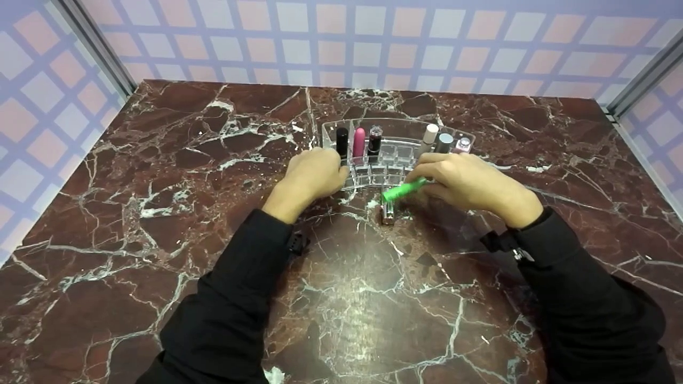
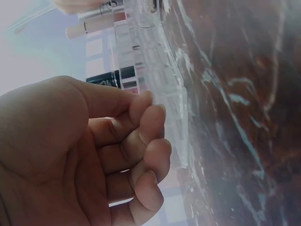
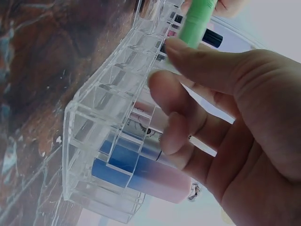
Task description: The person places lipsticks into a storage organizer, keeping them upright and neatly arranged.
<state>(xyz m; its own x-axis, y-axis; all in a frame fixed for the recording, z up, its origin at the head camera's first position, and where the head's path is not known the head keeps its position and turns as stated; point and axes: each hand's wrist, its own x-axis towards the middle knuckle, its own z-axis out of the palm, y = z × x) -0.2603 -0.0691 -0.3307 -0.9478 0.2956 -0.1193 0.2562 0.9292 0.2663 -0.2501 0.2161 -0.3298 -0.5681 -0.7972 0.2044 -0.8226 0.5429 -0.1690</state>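
Observation:
A slim green tube point(image 1: 404, 189) is pinched between the thumb and fingers of my right hand point(image 1: 464, 178). It slants over the front edge of a clear, curved cosmetics organizer point(image 1: 395, 173). The right wrist view shows the tube point(image 3: 197, 21) at the thumb tip. My left hand point(image 1: 315, 173) is at the organizer's left end, its fingers loosely curled. In the left wrist view nothing shows between the left thumb and fingers point(image 2: 153, 122). Whether they touch the organizer I cannot tell.
The organizer's back row holds a black tube point(image 1: 341, 141), a pink tube point(image 1: 359, 141), a dark bottle point(image 1: 375, 141), a white-capped tube point(image 1: 430, 136), a grey-capped one point(image 1: 444, 143) and a clear-topped bottle point(image 1: 463, 144). Before it lies a small shiny rectangular item point(image 1: 388, 213) on the marbled table point(image 1: 213, 320).

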